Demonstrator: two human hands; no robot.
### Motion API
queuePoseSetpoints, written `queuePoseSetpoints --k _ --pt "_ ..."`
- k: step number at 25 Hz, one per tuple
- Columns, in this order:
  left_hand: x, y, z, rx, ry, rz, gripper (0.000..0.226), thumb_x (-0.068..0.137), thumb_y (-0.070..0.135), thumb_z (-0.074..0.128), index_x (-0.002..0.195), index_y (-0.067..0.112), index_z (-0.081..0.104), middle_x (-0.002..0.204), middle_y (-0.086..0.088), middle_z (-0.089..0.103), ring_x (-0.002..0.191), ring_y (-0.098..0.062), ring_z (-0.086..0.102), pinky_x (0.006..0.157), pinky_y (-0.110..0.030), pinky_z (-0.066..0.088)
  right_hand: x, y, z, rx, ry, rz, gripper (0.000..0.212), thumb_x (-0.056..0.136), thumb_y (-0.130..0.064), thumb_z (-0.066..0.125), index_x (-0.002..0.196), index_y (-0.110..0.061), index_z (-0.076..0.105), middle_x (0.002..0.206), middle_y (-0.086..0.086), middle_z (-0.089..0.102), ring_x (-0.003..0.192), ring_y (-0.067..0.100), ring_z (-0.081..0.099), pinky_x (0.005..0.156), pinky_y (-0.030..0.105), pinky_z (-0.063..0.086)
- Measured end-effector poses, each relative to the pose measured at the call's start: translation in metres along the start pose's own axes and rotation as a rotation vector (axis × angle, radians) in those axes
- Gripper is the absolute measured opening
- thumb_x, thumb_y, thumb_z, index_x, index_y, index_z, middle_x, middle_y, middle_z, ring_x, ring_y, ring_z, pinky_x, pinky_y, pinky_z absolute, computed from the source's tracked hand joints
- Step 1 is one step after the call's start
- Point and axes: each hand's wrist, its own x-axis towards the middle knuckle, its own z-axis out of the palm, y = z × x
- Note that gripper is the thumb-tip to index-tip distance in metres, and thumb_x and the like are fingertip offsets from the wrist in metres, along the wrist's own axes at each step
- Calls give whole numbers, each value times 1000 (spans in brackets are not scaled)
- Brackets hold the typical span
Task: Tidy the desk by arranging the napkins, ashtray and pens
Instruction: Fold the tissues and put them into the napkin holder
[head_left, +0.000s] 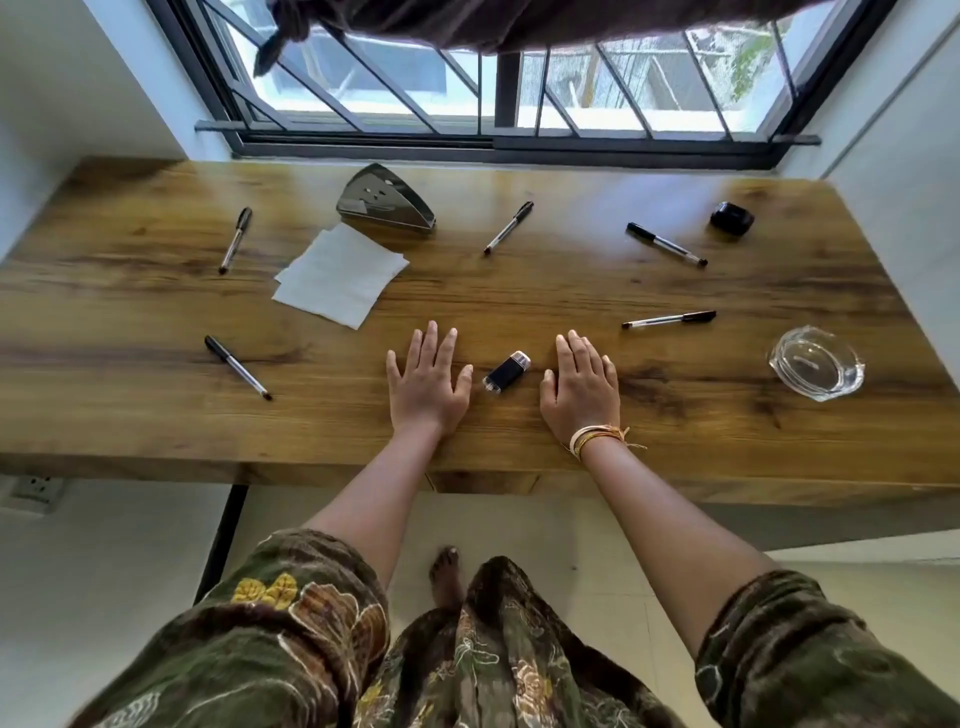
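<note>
- Head view, hands: the left hand (427, 383) and the right hand (582, 387) both lie flat on the wooden desk (571, 291), fingers straight and holding nothing, with a small dark lighter (507, 372) between them.
- Head view, task things: white napkins (340, 275) lie loose just in front of the empty metal napkin holder (385, 206). The glass ashtray (816, 363) sits near the right edge. Five pens are scattered: far-left pen (235, 240), near-left pen (237, 367), centre pen (509, 227), far-right pen (666, 244) and near-right pen (669, 319).
- Head view, other: a small black pot (731, 216) stands at the far right.
- Risks, as I judge them: the ashtray is close to the edge, so a careless sweep could knock it off; round pens may roll when gathered; thin napkins could crumple or separate if pinched by one corner.
</note>
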Motion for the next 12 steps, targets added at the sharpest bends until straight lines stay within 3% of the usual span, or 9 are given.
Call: queuePoseSetpoints --k 7,12 --pt "-13 -4 1 46 -19 -12 58 98 50 22 153 34 11 163 3 3 150 -18 -1 119 -51 -1 0 1 -2 -58 -33 -7 61 89 -38 32 145 -15 38 153 6 35 143 23 30 115 45 23" --pt "-11 -6 0 35 -13 9 58 98 49 26 152 31 15 163 0 7 150 -21 2 117 -53 0 5 -2 1 -32 31 16 53 89 -32 46 139 -14 46 147 8 44 136 26 39 112 46 27"
